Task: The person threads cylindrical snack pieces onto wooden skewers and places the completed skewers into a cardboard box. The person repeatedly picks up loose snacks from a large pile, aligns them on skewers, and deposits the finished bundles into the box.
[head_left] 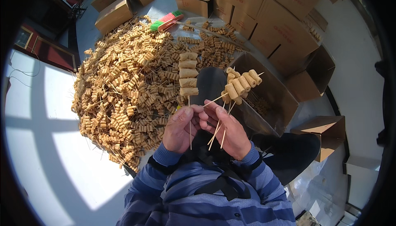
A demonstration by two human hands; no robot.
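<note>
My left hand (178,130) is closed, pinching the thin stick of one skewer (188,73). Several tan, rolled pieces are threaded on that skewer, which stands nearly upright above my fingers. Beside it, my right hand (232,138) is closed around the sticks of several more skewers (241,86). Their rolled pieces bunch together up and to the right, and the stick ends cross below my palm. One of these sticks slants down toward my left fingertips. The fingertips of both hands come very close; whether they touch I cannot tell.
A large heap of similar skewers (119,89) spreads ahead and left. An open carton (284,106) with some skewers inside stands right of my knees. Cardboard boxes (284,28) are stacked behind it. A red-and-green broom head (167,21) lies at the heap's far edge.
</note>
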